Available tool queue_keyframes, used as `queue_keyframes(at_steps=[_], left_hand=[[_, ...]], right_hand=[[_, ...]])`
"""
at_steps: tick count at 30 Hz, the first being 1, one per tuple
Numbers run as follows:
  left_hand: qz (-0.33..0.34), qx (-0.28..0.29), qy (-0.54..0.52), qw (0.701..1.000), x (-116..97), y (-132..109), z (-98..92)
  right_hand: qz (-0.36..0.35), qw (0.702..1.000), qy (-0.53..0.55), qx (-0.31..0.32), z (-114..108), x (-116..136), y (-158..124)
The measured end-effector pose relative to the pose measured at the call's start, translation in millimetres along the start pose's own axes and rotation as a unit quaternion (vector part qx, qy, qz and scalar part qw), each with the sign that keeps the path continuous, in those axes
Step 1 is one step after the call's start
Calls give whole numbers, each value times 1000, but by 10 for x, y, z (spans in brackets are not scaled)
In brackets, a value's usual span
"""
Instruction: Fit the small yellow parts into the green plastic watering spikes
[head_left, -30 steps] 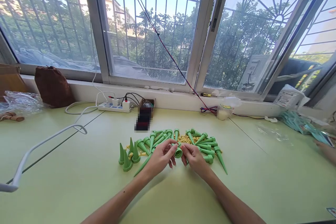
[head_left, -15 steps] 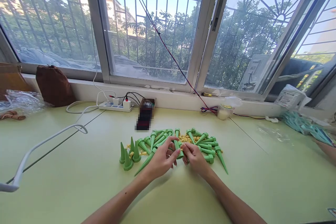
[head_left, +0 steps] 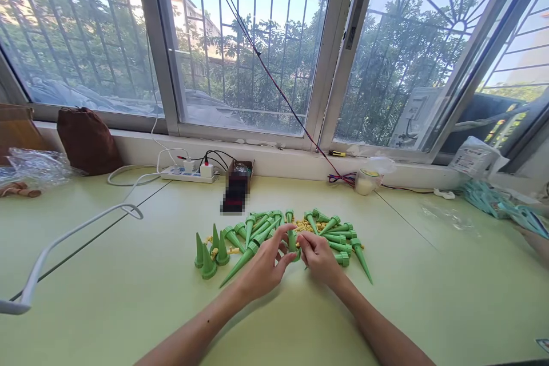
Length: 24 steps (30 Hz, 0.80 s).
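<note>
A green plastic spike (head_left: pixel 292 242) with a wide ribbed cap stands between my hands, its point upward and its cap low. My left hand (head_left: pixel 270 260) curls its thumb and fingers round it. Close against the spike, my right hand (head_left: pixel 316 255) is closed in a pinch. A small yellow plastic piece seems to be at its fingertips, mostly hidden. Behind both hands lies a heap of green spikes (head_left: pixel 338 237) with loose yellow pieces (head_left: pixel 303 225) among them. Left of the heap, several green spikes (head_left: pixel 209 266) stand upright on their caps.
A white bent tube (head_left: pixel 77 229) reaches over the table's left side. Along the window wall are a brown cloth bag (head_left: pixel 89 140), a power strip (head_left: pixel 189 173), a dark box (head_left: pixel 237 186) and a jar (head_left: pixel 366 182). Another person's hand (head_left: pixel 534 240) shows at the right edge beside teal packaging (head_left: pixel 493 199).
The spike between my hands has turned more upright, its cap now lower. My left fingers have shifted round it. My right hand stays pinched beside it, and the yellow piece is less visible.
</note>
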<state>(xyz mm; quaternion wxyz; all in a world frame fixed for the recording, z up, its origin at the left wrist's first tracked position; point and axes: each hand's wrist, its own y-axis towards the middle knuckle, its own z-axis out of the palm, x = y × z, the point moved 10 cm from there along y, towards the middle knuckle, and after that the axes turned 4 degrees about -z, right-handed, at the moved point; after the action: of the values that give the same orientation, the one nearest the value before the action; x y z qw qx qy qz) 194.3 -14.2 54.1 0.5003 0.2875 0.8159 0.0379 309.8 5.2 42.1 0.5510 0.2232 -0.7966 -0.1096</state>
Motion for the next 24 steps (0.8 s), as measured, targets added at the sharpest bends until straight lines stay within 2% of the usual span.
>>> queue_keyframes(at_steps=[8, 14, 18, 24], left_hand=[[28, -18, 15, 999, -84, -11, -46], [-23, -38, -36, 998, 6, 13, -77], [-72, -17, -98, 992, 100, 57, -19], [-137, 57, -176, 973, 170, 56, 165]], right_hand=[[-6, 999, -24, -25, -32, 38, 0], [-1, 999, -12, -52, -81, 27, -5], [-6, 998, -2, -62, -97, 41, -8], [-14, 998, 2, -54, -77, 80, -7]])
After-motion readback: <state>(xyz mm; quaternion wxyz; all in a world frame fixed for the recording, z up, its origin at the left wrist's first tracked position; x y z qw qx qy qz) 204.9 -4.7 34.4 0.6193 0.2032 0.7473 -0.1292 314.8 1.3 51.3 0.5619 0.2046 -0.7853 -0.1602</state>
